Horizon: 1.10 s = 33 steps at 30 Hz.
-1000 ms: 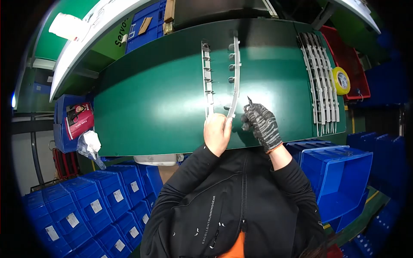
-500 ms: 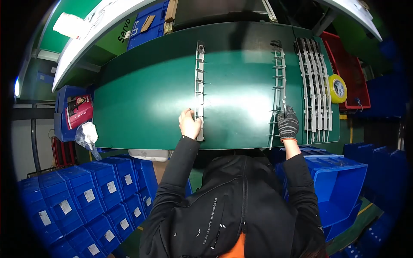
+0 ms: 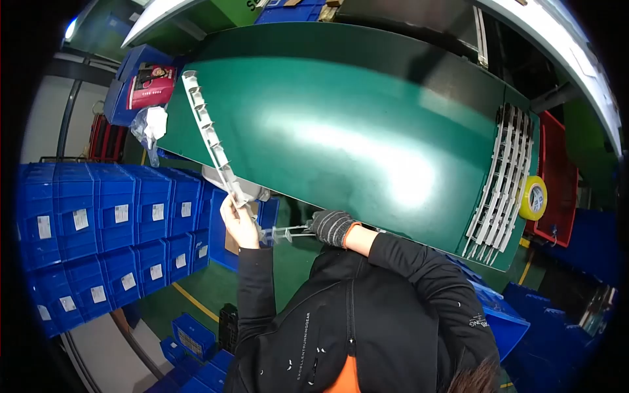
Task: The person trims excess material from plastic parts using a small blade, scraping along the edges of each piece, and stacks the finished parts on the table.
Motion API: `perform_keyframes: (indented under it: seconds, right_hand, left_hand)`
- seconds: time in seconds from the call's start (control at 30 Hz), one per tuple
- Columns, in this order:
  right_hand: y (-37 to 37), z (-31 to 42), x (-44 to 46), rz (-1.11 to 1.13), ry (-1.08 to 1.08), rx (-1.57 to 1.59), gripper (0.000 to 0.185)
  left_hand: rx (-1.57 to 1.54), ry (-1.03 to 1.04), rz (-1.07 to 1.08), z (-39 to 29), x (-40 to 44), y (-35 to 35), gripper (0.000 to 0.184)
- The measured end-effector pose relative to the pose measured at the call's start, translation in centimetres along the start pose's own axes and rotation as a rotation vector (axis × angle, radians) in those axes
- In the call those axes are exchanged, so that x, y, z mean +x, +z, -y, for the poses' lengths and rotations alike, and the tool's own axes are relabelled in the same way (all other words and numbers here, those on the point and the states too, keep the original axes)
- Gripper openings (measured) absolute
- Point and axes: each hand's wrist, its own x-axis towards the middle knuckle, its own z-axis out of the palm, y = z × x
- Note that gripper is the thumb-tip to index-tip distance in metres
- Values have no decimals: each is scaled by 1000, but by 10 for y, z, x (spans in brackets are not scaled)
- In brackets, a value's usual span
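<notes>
My bare left hand grips the lower end of a long light-grey slotted strip, which slants up and left over the green table's left end. A shorter light-grey slotted piece spans the gap between my hands, beyond the table's front edge. Whether it joins the long strip is hidden near my left hand. My gloved right hand is closed on the other end of this piece. Several similar strips lie side by side at the table's right end, beside a yellow tape roll.
Stacked blue bins stand at the left below the green table. A blue box with a red packet and a plastic bag is at the table's left end. A red tray lies beyond its right end.
The view has turned. My left hand has lifted its strip leftward off the table. My right hand has left the strips at the right and come close to my left hand.
</notes>
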Motion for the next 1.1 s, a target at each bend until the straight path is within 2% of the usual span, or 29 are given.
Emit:
perform_keyframes:
  seconds: [0.03, 0.17, 0.2, 0.23, 0.27, 0.33, 0.4, 0.43, 0.47, 0.5, 0.57, 0.63, 0.7, 0.73, 0.77, 0.83, 0.87, 1.0, 1.1]
  right_hand:
    - [7, 1, 0, -57, -97, -50, 28]
    - [-21, -22, -18, -240, 20, 54, 22]
    - [-38, -30, -28, -300, 102, 31, 20]
    - [-38, -48, -36, -523, 76, 59, 21]
    - [-50, -58, -55, -710, 149, 220, 25]
    - [-72, -77, -84, -902, 463, 355, 27]
    - [-74, -106, -114, -1080, 674, 127, 27]
    - [-70, -119, -130, -1115, 747, 139, 29]
    - [-72, -117, -142, -1157, 805, 139, 29]
    - [-73, -114, -154, -1198, 866, 138, 28]
    - [-52, -125, -165, -1079, 1011, 32, 27]
    - [-52, -124, -162, -631, 1245, 92, 30]
    - [-33, -127, -160, -685, 1192, 67, 35]
    - [-63, -106, -156, -599, 1274, 276, 33]
    - [-67, -103, -157, -626, 1235, 361, 36]
    - [-53, -101, -155, -889, 1073, 398, 40]
    - [-48, -101, -154, -997, 998, 620, 39]
    - [-84, -62, -149, -1151, 720, 1213, 20]
    - [-91, -44, -147, -1178, 686, 1180, 17]
  left_hand:
    - [53, 73, -44, -2, -5, -8, 29]
    - [154, 80, -85, -34, -17, -10, 30]
    - [180, 147, -77, -32, -16, -4, 30]
    - [206, 217, -67, -32, -15, 4, 30]
    - [111, 204, -20, -40, -14, 15, 30]
    - [-26, 132, 62, -44, -10, 41, 29]
    - [-49, 182, 157, -43, -3, 68, 28]
    - [-34, 243, 198, -51, -3, 83, 27]
    - [-105, 168, 267, -70, -5, 95, 27]
    - [-124, 199, 305, -81, -7, 108, 27]
    - [9, 485, 321, -77, -10, 142, 34]
    - [119, 436, 451, -60, -20, 183, 39]
    - [120, 380, 685, -31, -34, 216, 39]
    - [73, 355, 773, -37, -33, 220, 40]
    - [69, 360, 796, -46, -31, 223, 40]
    - [-242, -5, 1096, -65, -27, 221, 40]
    - [-499, -416, 1259, -81, -23, 214, 42]
    - [-621, -522, 1437, -137, -11, 185, 45]
    - [-675, -534, 1480, -151, -15, 172, 45]
